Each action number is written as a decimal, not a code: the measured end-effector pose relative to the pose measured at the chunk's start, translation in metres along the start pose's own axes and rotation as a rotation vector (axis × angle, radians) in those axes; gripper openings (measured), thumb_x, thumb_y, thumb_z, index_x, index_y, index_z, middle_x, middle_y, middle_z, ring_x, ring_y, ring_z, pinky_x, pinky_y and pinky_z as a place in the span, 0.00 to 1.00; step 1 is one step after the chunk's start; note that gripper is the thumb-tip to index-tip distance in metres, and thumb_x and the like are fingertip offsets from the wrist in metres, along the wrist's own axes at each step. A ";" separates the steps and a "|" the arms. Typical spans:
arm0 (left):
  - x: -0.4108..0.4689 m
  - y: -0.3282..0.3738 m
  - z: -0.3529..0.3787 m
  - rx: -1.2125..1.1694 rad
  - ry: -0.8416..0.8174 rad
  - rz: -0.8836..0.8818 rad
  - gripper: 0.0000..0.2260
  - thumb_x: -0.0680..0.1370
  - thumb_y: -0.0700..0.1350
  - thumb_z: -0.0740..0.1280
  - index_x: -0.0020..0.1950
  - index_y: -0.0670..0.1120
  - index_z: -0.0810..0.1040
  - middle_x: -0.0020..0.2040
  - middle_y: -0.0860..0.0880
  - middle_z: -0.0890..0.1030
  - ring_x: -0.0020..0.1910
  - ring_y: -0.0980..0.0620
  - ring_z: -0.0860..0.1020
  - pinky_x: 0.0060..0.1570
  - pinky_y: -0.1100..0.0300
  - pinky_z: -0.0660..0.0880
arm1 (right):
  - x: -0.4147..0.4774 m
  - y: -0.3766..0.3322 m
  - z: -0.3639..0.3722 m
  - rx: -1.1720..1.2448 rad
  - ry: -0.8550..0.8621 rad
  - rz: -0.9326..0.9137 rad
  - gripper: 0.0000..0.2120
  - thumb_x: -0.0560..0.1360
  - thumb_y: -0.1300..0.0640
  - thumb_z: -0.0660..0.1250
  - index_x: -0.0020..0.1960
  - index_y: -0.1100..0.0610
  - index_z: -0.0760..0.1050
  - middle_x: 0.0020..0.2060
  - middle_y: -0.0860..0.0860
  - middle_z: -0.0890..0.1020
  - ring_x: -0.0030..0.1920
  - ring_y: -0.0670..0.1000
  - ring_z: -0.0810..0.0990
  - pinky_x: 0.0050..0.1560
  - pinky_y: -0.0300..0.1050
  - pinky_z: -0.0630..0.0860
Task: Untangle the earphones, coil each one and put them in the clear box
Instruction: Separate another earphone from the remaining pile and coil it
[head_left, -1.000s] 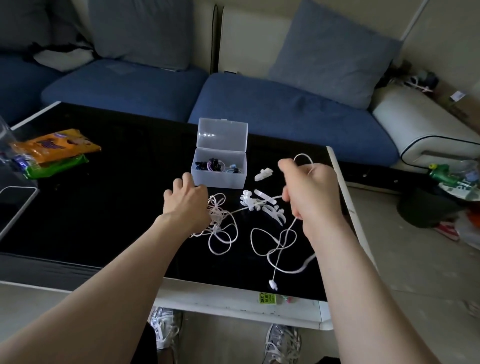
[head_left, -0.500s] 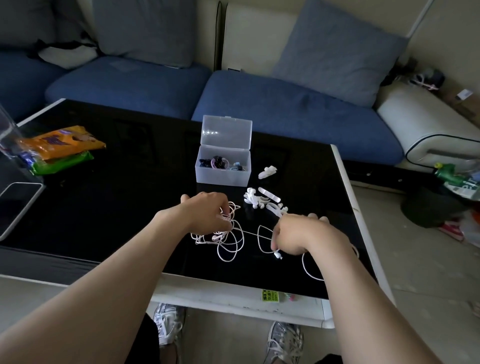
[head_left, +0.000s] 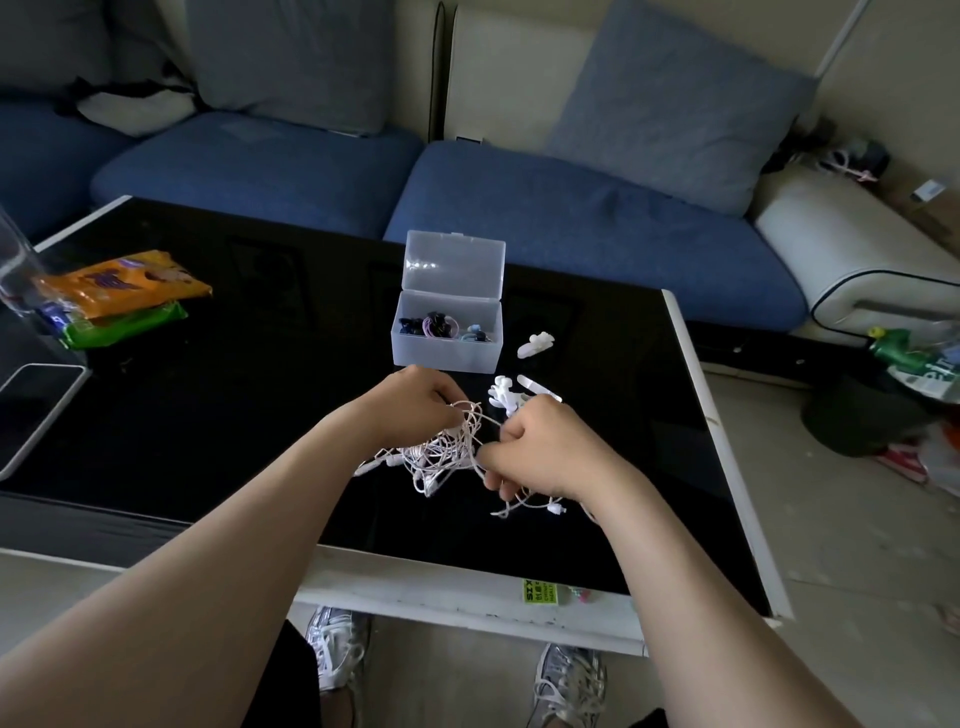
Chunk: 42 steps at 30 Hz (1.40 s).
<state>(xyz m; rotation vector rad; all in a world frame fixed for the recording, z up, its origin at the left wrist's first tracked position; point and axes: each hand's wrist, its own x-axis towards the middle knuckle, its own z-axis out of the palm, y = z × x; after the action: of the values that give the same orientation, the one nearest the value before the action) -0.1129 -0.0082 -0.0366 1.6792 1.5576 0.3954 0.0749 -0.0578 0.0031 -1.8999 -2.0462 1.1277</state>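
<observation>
A tangle of white earphone cables (head_left: 441, 452) lies bunched on the black table between my two hands. My left hand (head_left: 415, 402) pinches the upper part of the tangle. My right hand (head_left: 545, 447) grips cable at the tangle's right side, and a loose end with a plug (head_left: 556, 506) trails out below it. The clear box (head_left: 447, 353) stands just behind my hands with its lid up; a few dark and coloured small items lie inside.
Several white clips (head_left: 506, 395) lie behind my right hand, one more (head_left: 535, 344) beside the box. Snack packets (head_left: 122, 291) and a phone (head_left: 31, 410) sit at the table's left. A blue sofa is behind; the table's right edge (head_left: 722, 452) is near.
My right hand came down from its raised position and moved left; the spread-out loops are now gathered into one tight bunch between both hands.
</observation>
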 end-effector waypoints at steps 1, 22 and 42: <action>0.000 0.001 -0.001 -0.026 0.007 -0.018 0.05 0.78 0.43 0.72 0.53 0.50 0.86 0.47 0.49 0.88 0.48 0.46 0.84 0.47 0.53 0.81 | 0.001 -0.002 0.001 0.055 0.027 -0.011 0.17 0.74 0.58 0.68 0.27 0.56 0.71 0.32 0.52 0.87 0.31 0.47 0.85 0.34 0.37 0.73; -0.002 0.004 -0.007 -0.261 0.077 -0.121 0.15 0.72 0.40 0.80 0.56 0.47 0.84 0.53 0.45 0.85 0.54 0.47 0.83 0.51 0.57 0.79 | 0.023 0.007 0.024 0.155 0.244 -0.110 0.11 0.79 0.57 0.66 0.42 0.59 0.84 0.29 0.56 0.81 0.24 0.50 0.73 0.27 0.41 0.67; -0.003 -0.003 -0.010 0.066 0.276 0.027 0.14 0.77 0.34 0.63 0.56 0.49 0.81 0.50 0.47 0.84 0.45 0.49 0.83 0.41 0.59 0.79 | 0.035 0.010 0.019 0.200 0.253 -0.186 0.10 0.85 0.49 0.66 0.50 0.55 0.80 0.30 0.45 0.77 0.24 0.41 0.70 0.28 0.36 0.66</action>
<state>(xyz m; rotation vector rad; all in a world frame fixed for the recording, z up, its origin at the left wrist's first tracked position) -0.1221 -0.0082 -0.0314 1.7555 1.7645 0.6176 0.0655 -0.0353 -0.0299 -1.6267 -1.8527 0.9536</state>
